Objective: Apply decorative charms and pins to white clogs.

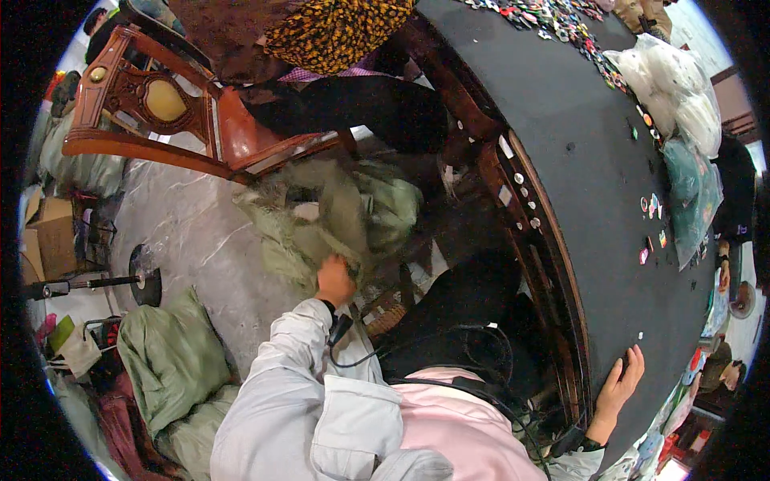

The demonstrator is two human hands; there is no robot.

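My left hand reaches down beside my knees, its fingers closed on the near edge of an olive-green woven sack. The sack's mouth gapes, and something pale shows inside, too blurred to name. My right hand rests on the dark tabletop near its curved edge, fingers stretched out and holding nothing. Just past those fingertips lies a small white piece. Farther up the table are a few small colourful flat pieces.
A heap of small colourful pieces covers the table's far end, beside clear plastic bags. Another person sits on a carved wooden chair ahead. Full green sacks and a cardboard box stand at left.
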